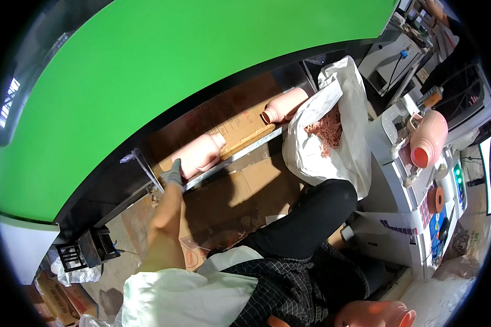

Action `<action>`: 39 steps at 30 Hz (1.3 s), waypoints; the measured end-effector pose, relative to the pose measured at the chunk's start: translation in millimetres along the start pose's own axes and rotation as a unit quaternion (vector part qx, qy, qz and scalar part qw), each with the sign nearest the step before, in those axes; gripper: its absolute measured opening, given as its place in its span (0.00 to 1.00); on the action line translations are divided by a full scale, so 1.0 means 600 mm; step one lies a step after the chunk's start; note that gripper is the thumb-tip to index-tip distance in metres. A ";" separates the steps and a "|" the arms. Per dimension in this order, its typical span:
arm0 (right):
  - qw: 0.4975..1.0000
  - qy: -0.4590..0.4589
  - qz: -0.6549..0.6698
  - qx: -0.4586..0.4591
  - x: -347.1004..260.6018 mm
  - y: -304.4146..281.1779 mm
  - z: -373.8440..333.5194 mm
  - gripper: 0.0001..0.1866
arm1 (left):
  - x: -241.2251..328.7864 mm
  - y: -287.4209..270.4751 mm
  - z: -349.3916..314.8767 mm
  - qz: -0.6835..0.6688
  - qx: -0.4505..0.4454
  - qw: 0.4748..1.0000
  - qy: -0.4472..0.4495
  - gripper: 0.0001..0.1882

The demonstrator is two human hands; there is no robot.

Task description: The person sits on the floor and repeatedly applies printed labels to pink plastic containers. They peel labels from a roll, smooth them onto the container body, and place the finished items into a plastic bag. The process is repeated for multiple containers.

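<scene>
On my feed the grey-gloved left hand [173, 175] is against the base of a pale pink, narrow-necked plastic bottle [198, 155] lying on brown cardboard [240, 126]; I cannot tell whether its fingers grasp it, nor how the right hand is set. A second pink bottle [289, 102] lies farther right, near a white sack [353, 161] holding pink shavings [327, 131]
</scene>
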State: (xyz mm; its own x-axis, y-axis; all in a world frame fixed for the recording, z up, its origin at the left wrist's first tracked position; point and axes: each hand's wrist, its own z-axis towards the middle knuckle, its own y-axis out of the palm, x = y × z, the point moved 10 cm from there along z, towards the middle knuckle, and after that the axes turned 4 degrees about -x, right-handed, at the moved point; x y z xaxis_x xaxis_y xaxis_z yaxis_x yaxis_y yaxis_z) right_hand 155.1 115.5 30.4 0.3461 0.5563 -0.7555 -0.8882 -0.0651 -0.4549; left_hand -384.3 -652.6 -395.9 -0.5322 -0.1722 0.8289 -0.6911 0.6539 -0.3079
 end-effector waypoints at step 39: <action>0.995 0.084 0.004 -0.059 0.116 -0.172 -0.272 0.30 | 0.224 0.190 -1.267 0.005 -0.594 0.297 0.748 0.12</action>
State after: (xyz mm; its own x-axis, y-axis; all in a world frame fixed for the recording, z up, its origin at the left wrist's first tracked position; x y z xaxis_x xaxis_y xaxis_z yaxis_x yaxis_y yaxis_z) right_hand 320.3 25.7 -52.0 0.3927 0.4101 -0.8232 -0.8531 -0.1719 -0.4926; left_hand -162.9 -41.5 35.5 0.8945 -0.2278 0.3847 0.4401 0.5998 -0.6682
